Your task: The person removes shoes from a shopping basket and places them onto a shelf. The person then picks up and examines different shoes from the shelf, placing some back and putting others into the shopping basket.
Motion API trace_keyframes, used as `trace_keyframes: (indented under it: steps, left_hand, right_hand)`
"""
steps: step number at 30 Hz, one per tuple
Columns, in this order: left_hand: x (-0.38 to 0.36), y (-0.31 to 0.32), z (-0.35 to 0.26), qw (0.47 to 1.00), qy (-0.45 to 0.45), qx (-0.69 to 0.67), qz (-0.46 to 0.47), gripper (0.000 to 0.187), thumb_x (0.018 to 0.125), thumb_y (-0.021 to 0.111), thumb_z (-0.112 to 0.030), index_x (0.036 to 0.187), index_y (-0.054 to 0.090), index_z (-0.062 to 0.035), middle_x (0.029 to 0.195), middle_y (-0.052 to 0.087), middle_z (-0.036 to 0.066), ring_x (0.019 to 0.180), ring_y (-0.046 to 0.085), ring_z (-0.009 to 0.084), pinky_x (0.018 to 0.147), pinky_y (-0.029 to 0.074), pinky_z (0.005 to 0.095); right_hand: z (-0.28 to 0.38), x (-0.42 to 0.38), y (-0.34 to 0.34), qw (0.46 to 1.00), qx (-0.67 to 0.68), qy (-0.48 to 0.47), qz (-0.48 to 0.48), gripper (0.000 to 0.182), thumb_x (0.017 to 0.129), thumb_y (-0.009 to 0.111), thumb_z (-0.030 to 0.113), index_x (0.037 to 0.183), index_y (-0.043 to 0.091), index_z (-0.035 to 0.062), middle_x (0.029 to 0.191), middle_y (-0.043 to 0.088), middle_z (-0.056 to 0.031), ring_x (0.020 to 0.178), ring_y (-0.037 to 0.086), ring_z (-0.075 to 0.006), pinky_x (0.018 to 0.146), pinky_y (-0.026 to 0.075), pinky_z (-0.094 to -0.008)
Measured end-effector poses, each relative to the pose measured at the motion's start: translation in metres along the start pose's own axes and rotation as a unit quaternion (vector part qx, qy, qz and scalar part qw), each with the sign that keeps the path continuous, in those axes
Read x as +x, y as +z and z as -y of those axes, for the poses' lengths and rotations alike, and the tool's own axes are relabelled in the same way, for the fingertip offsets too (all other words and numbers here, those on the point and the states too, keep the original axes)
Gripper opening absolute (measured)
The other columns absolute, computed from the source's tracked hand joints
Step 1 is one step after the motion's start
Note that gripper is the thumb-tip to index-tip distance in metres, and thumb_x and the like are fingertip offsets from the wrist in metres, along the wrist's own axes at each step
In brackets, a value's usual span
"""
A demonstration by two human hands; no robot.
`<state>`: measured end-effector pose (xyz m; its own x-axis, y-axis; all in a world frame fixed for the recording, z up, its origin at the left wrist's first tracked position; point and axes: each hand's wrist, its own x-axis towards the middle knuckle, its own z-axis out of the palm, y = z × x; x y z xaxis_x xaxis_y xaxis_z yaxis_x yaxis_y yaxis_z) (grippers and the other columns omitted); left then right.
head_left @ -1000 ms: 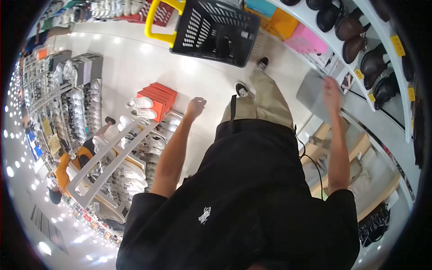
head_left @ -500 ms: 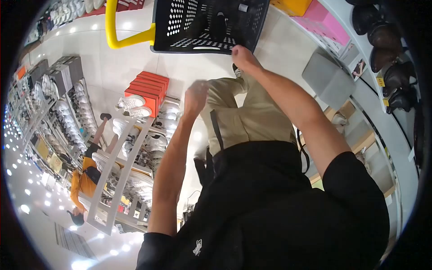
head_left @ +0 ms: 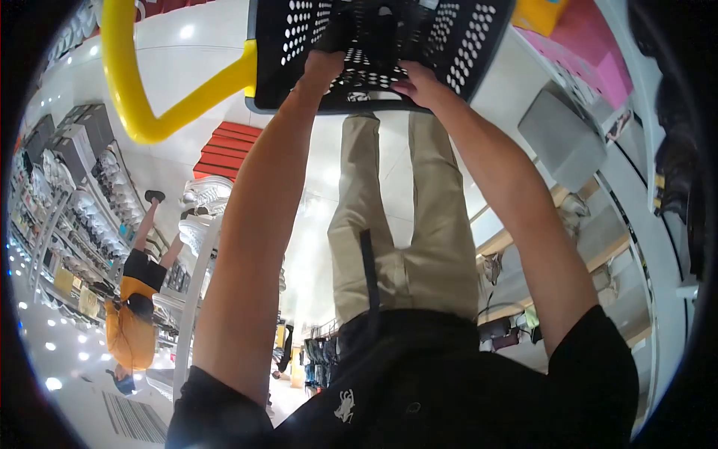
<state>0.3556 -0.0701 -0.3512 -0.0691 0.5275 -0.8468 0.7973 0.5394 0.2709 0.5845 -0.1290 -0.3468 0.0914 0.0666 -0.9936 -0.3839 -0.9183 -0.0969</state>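
Note:
My left hand (head_left: 325, 66) reaches over the near rim into a black perforated basket (head_left: 269, 82) with a yellow handle (head_left: 187, 105). Its fingers curl against a dark shape (head_left: 338, 34) inside. My right hand (head_left: 420, 84) also dips over the rim, with thumb and fingers bent around the lower end of another dark shape (head_left: 413, 39). I cannot tell what either hand holds. Between them a black shoe-like item (head_left: 382, 34) lies in the basket. My beige trousers (head_left: 441, 194) stand just below the basket.
Red shoe boxes (head_left: 223, 152) and white sneakers (head_left: 206, 192) are at the left, by racks of shoes. A person in an orange top (head_left: 131, 329) is farther left. At the right are a grey block (head_left: 561, 138), a pink box (head_left: 587, 52) and shelves of dark shoes (head_left: 677, 179).
Both hands have moved forward and up into the basket. The basket appears larger and closer. My left hand, earlier outside it and blurred, is now inside.

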Motion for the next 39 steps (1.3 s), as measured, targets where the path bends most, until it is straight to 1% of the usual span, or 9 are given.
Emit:
trace_keyframes:
  steps: [3, 8, 13, 16, 22, 28, 34, 38, 39]
  left_hand:
    - [0.026, -0.008, -0.012, 0.923, -0.217, -0.315, 0.036, 0.044, 0.095, 0.065, -0.025, 0.131, 0.056, -0.0011, 0.128, 0.06, 0.017, 0.113, 0.061, 0.0334, 0.088, 0.057, 0.0494]
    - [0.123, 0.029, 0.054, 0.968, 0.036, -0.2, 0.15, 0.046, 0.094, 0.067, -0.024, 0.135, 0.054, -0.0058, 0.144, 0.05, 0.015, 0.124, 0.054, 0.0343, 0.1, 0.054, 0.0504]
    - [0.096, 0.021, 0.0, 0.981, 0.051, 0.063, 0.173, 0.047, 0.095, 0.066, -0.019, 0.141, 0.053, -0.0207, 0.15, 0.045, 0.005, 0.127, 0.053, 0.0287, 0.099, 0.054, 0.0475]
    - [0.104, 0.046, 0.005, 0.966, 0.091, 0.224, 0.09, 0.042, 0.086, 0.067, -0.009, 0.128, 0.066, -0.012, 0.122, 0.069, 0.012, 0.117, 0.065, 0.0327, 0.093, 0.054, 0.0423]
    - [0.06, 0.0, -0.048, 0.892, -0.054, 0.429, 0.133, 0.065, 0.09, 0.061, -0.056, 0.137, 0.06, -0.0113, 0.134, 0.063, 0.015, 0.123, 0.061, 0.0302, 0.102, 0.048, 0.0452]
    - [0.083, 0.041, 0.001, 0.923, -0.015, 0.384, 0.002, 0.115, 0.08, 0.064, -0.073, 0.153, 0.022, 0.0037, 0.146, 0.046, 0.027, 0.135, 0.047, 0.0422, 0.107, 0.044, 0.0481]
    - [0.128, 0.048, -0.007, 0.979, -0.021, 0.205, 0.006, 0.101, 0.08, 0.073, -0.06, 0.144, 0.036, 0.0096, 0.139, 0.051, 0.027, 0.13, 0.049, 0.0436, 0.11, 0.04, 0.0563]
    - [0.126, 0.041, -0.023, 0.895, -0.165, -0.415, 0.0, 0.08, 0.083, 0.078, -0.043, 0.13, 0.048, 0.0145, 0.131, 0.058, 0.028, 0.12, 0.059, 0.0434, 0.102, 0.049, 0.0576]
    - [0.151, 0.042, 0.006, 0.989, 0.076, -0.032, 0.119, 0.069, 0.08, 0.08, -0.041, 0.127, 0.055, 0.0024, 0.121, 0.065, 0.022, 0.111, 0.064, 0.0396, 0.093, 0.052, 0.0558]
  right_hand:
    - [0.0, 0.033, 0.013, 0.993, 0.111, 0.044, -0.01, 0.037, 0.095, 0.066, 0.026, 0.125, 0.059, 0.0064, 0.106, 0.063, -0.0171, 0.078, 0.066, -0.0273, 0.065, 0.061, -0.0348]
    - [0.005, 0.082, 0.027, 0.996, -0.034, 0.082, 0.009, 0.041, 0.093, 0.07, 0.03, 0.125, 0.055, 0.0117, 0.107, 0.06, -0.0102, 0.077, 0.068, -0.0208, 0.048, 0.05, -0.0254]
    - [0.002, 0.103, 0.031, 0.987, -0.112, 0.111, 0.013, 0.031, 0.089, 0.076, 0.03, 0.108, 0.06, 0.0121, 0.098, 0.06, -0.0032, 0.071, 0.065, -0.016, 0.042, 0.039, -0.0212]
    - [-0.002, 0.113, 0.034, 0.983, -0.132, 0.123, 0.025, 0.031, 0.087, 0.079, 0.031, 0.1, 0.058, 0.0109, 0.084, 0.059, -0.0024, 0.066, 0.063, -0.0143, 0.04, 0.037, -0.0215]
    - [0.001, 0.118, 0.041, 0.98, -0.146, 0.135, 0.007, 0.038, 0.085, 0.079, 0.031, 0.108, 0.06, 0.0069, 0.091, 0.06, -0.0085, 0.069, 0.063, -0.0181, 0.048, 0.052, -0.0277]
    - [-0.006, 0.142, 0.04, 0.994, -0.033, 0.07, 0.081, 0.04, 0.084, 0.079, 0.031, 0.112, 0.061, 0.0088, 0.102, 0.062, -0.0107, 0.092, 0.065, -0.0261, 0.075, 0.062, -0.0361]
    - [-0.004, 0.141, 0.05, 0.986, 0.086, 0.094, 0.107, 0.033, 0.092, 0.072, 0.027, 0.118, 0.061, 0.0087, 0.122, 0.063, -0.0129, 0.107, 0.062, -0.0255, 0.075, 0.061, -0.0397]
    - [0.009, 0.142, 0.048, 0.975, 0.145, 0.084, 0.148, 0.042, 0.09, 0.076, 0.027, 0.12, 0.057, 0.0054, 0.114, 0.063, -0.0152, 0.102, 0.064, -0.0309, 0.078, 0.062, -0.0434]
    - [0.014, 0.143, 0.046, 0.973, 0.15, 0.081, 0.157, 0.041, 0.091, 0.074, 0.024, 0.122, 0.055, 0.0046, 0.118, 0.062, -0.0167, 0.105, 0.063, -0.0326, 0.081, 0.062, -0.0454]
